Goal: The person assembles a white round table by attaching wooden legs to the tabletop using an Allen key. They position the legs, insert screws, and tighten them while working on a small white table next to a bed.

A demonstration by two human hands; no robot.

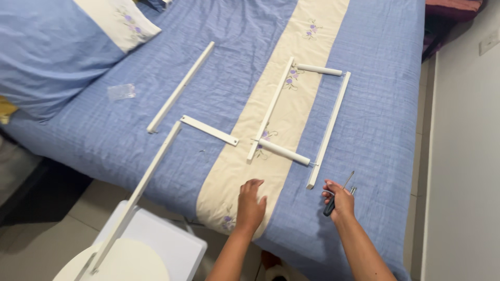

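Both forearms are bare, no sleeves, and the hands wear no gloves.

blue quilted bedspread with cream embroidered stripe covering a bed, blue pillow top left, pale tiled floor, plain white wall on the right with a wall socket, soft even light

Screwdriver: dark handle, thin metal shaft pointing up and away, gripped in right hand at the bed's near edge; a small metal piece sits beside the shaft, too small to tell.

White frame: two long flat bars joined by two round crossbars, lying flat on the blue and cream bedspread, near end just beyond the right hand.

Left hand: flat on the bedspread, empty.
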